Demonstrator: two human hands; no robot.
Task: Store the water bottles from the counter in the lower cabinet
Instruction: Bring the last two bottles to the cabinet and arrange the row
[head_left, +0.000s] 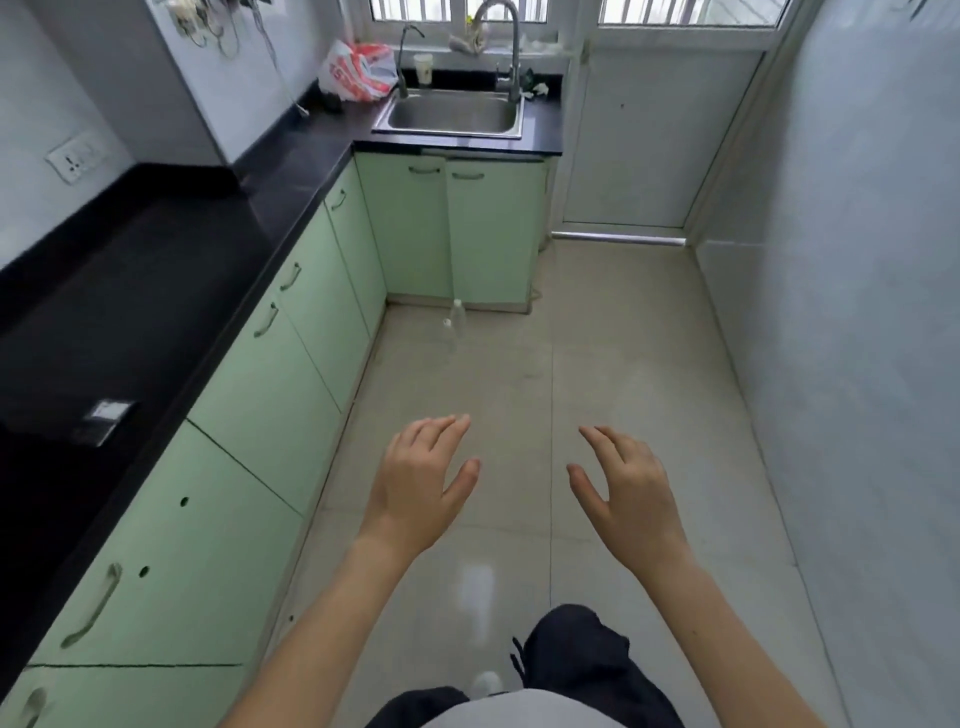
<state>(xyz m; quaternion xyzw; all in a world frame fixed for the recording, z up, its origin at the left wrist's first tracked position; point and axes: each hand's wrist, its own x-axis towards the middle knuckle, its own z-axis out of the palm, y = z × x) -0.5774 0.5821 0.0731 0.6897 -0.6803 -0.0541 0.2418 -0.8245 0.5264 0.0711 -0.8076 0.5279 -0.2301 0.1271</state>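
Ahead, two clear water bottles (453, 325) stand on the floor tiles (597, 364) near the green corner cabinet (467, 234), while the left hand (421, 483) and right hand (626, 491) hover apart, fingers spread, holding nothing.

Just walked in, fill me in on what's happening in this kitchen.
A person stands in a narrow kitchen with the left hand and right hand held out open over the floor, holding nothing. Two clear water bottles stand on the floor near the corner of the green lower cabinets, whose doors all look closed. The black counter shows no bottles that I can make out. Nothing is being stored yet.
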